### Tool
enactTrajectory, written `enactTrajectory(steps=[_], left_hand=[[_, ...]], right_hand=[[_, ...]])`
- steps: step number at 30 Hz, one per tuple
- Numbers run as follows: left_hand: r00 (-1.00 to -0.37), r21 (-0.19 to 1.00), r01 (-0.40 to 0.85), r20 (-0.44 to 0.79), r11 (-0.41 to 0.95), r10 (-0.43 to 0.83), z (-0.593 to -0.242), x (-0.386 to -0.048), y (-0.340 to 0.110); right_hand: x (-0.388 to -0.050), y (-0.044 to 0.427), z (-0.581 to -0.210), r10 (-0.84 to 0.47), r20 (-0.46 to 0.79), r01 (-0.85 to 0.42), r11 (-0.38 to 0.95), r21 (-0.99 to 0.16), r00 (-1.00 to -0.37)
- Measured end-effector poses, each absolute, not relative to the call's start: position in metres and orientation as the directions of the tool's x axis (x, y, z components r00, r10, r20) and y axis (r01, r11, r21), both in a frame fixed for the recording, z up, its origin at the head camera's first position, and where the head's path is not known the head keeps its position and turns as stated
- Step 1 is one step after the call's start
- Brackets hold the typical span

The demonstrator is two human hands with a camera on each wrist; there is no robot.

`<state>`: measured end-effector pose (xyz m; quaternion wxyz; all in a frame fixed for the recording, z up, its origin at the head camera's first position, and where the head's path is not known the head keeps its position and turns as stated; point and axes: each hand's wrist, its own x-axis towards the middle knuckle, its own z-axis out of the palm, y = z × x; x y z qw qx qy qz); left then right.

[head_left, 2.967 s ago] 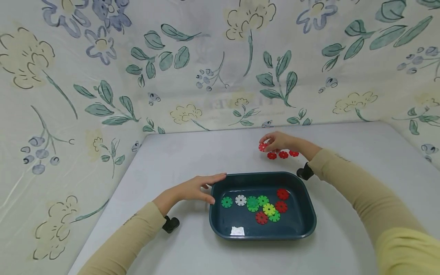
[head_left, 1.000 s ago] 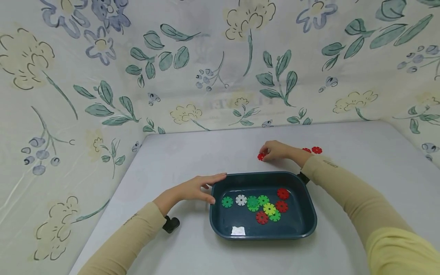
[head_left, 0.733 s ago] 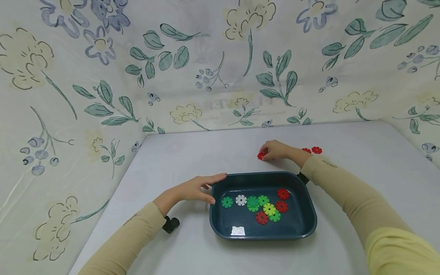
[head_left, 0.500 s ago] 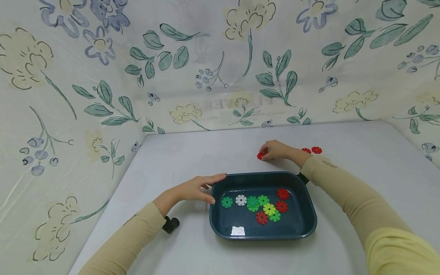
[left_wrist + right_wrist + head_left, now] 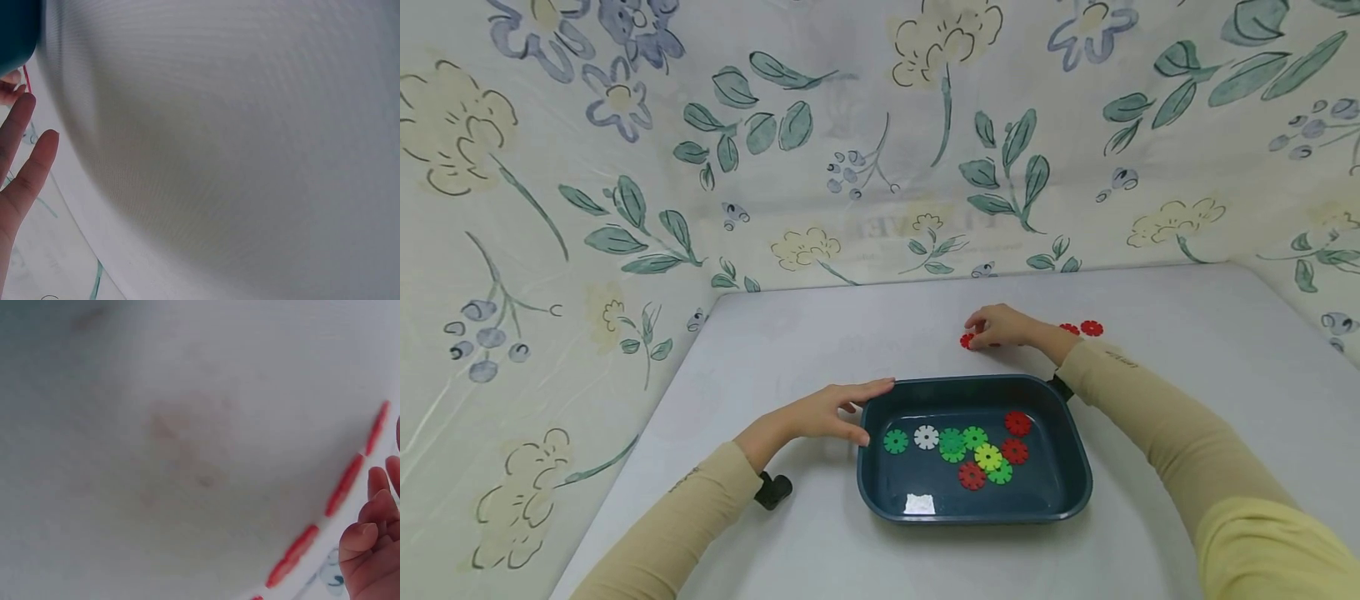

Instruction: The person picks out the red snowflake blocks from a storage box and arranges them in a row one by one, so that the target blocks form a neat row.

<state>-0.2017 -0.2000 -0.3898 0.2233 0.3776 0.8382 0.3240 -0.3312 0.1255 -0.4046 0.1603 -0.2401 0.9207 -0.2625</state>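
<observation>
The right hand (image 5: 1003, 325) hovers over the table's far side, thumb and index finger parted beside a red notched disc (image 5: 966, 341); the thumb seems to touch it. In the right wrist view, that hand (image 5: 374, 550) holds nothing visible, near red discs (image 5: 344, 485) lying in a row. The left hand (image 5: 816, 417) has its fingers spread, with fingertips on the left rim of a dark blue tray (image 5: 958, 518). In the left wrist view, two fingers of the left hand (image 5: 25, 178) show below the tray's corner (image 5: 15, 31).
Inside the tray lie several notched discs: red (image 5: 1017, 423), green (image 5: 896, 441), white (image 5: 926, 437) and yellow (image 5: 987, 457), some overlapping. Another red disc (image 5: 1092, 327) lies on the table behind the right forearm, with one partly hidden beside it. A floral sheet (image 5: 865, 233) borders the table.
Over three seconds, the red disc at the right fingertips has come down onto the table, and red discs show farther right. Lately the right index finger has lifted away from the thumb. The left hand stays.
</observation>
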Motion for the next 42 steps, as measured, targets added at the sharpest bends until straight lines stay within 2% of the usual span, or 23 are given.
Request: enactTrajectory(steps=[6,12,22,29,35,42], left_hand=[[-0.612,0.711,0.49,-0.132,0.505,0.78,-0.39,-0.202,-0.2],[-0.615,0.711,0.489,-0.131,0.506,0.778,-0.391,-0.203,-0.201],[-0.614,0.711,0.489,-0.131,0.505,0.778,-0.391,-0.202,-0.201],[-0.611,0.718,0.485,-0.129,0.499,0.781,-0.39,-0.202,-0.201],[-0.608,0.717,0.484,-0.137,0.502,0.782,-0.39,-0.203,-0.2],[-0.611,0.721,0.472,-0.147,0.507,0.778,-0.389,-0.202,-0.201]], right_hand=[[-0.328,0.138,-0.386,-0.5,-0.085,-0.352,0.711,-0.609,-0.862],[-0.312,0.148,-0.357,-0.483,0.013,-0.396,0.7,-0.594,-0.875],[-0.258,0.149,-0.314,-0.553,0.112,-0.503,0.632,-0.59,-0.826],[-0.222,0.137,-0.3,-0.634,0.033,-0.518,0.599,-0.611,-0.773],[-0.2,0.121,-0.303,-0.713,-0.116,-0.498,0.587,-0.638,-0.691],[-0.187,0.1,-0.314,-0.772,-0.287,-0.565,0.618,-0.546,-0.567]])
